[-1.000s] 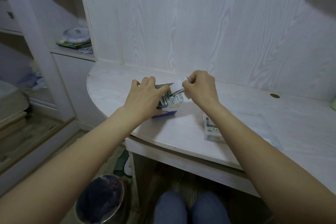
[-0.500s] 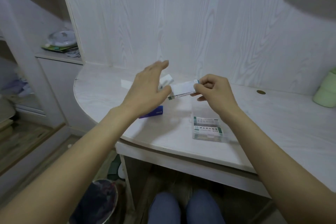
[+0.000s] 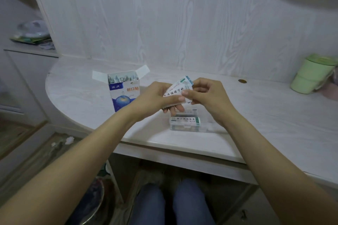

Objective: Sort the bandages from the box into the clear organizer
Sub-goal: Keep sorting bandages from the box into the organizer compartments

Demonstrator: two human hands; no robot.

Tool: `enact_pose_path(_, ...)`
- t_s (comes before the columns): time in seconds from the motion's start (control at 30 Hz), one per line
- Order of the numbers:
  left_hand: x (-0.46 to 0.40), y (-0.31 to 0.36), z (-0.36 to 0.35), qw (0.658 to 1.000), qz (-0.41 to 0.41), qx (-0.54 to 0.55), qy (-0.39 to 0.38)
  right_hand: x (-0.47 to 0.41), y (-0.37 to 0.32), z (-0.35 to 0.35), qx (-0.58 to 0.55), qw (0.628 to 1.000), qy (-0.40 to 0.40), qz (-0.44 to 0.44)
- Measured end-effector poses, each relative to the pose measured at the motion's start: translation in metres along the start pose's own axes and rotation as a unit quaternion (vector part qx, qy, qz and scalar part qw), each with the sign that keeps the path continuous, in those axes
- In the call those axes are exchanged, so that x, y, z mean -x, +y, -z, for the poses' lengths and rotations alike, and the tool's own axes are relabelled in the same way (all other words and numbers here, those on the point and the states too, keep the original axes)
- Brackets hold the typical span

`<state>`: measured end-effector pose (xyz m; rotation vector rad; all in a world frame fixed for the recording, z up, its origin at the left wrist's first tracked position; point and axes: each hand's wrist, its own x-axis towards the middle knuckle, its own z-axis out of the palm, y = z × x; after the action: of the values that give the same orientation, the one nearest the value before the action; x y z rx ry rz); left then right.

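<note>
At the far left, a shelf (image 3: pixel 33 49) carries a blurred pile of items that play no part here. On the desk (image 3: pixel 265 115), the box (image 3: pixel 125 95) stands upright with its top flaps folded open, so the bandages inside (image 3: pixel 122 79) show at the mouth and can be drawn out from above. Right of it, the left hand (image 3: pixel 155 97) and the right hand (image 3: pixel 206 95) meet above the desk, each pinching a small stack of bandages (image 3: pixel 180 87) between thumb and fingers. Held at both ends this way, the stack is probably being squared up before it goes down. Directly below the hands, near the desk's front edge, lies the clear organizer (image 3: pixel 185 121) with some bandages already in it, close enough for a short drop. At the far right stands a green cup (image 3: pixel 309 75), well apart from the work.
</note>
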<state>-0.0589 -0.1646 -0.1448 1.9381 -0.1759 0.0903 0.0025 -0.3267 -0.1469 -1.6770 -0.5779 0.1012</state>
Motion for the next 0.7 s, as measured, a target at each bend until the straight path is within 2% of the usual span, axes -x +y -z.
enact_pose_path(0.27,-0.003,-0.006,-0.016,0.989,0.023,0.125,0.078,0.005,0.006,0.010,-0.039,0.997,0.020,-0.061)
enact_pose_path(0.4,-0.001,-0.008,-0.019,0.988,0.017,0.120,0.100,0.010,0.005,0.010,-0.049,0.994,-0.013,-0.097)
enact_pose_path(0.57,0.001,-0.014,-0.016,0.991,0.039,0.103,0.081,0.008,0.011,0.016,-0.182,0.974,0.060,-0.120)
enact_pose_path(0.7,0.002,-0.022,-0.013,0.992,0.056,0.075,0.087,0.010,0.018,0.019,-0.120,0.981,0.072,-0.131)
